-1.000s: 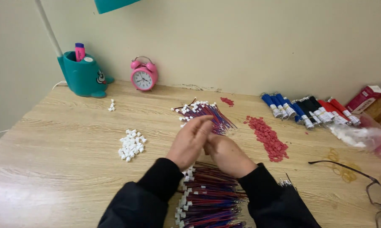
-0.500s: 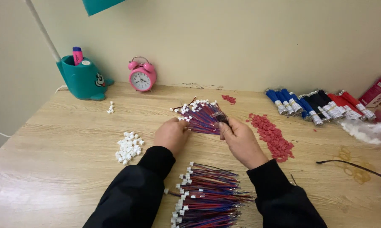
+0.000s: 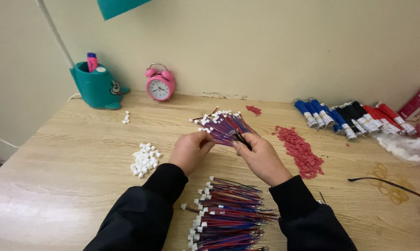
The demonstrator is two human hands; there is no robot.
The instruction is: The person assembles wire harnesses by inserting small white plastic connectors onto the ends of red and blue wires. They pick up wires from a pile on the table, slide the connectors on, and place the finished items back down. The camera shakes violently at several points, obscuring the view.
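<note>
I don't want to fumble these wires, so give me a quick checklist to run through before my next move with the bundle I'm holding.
1. Right hand pinches the fanned wire bundle at its narrow end: ok.
2. Left hand touches the bundle's edge: ok.
3. White plugs at the bundle's far tips all seated: cannot tell, too small.
4. Pile of white plugs lies left of the left hand, apart from it: ok.
5. Second wire pile lies between the sleeves, close under the wrists: not ok, could snag.
6. Red bits lie right of the right hand, apart from it: ok.
</note>
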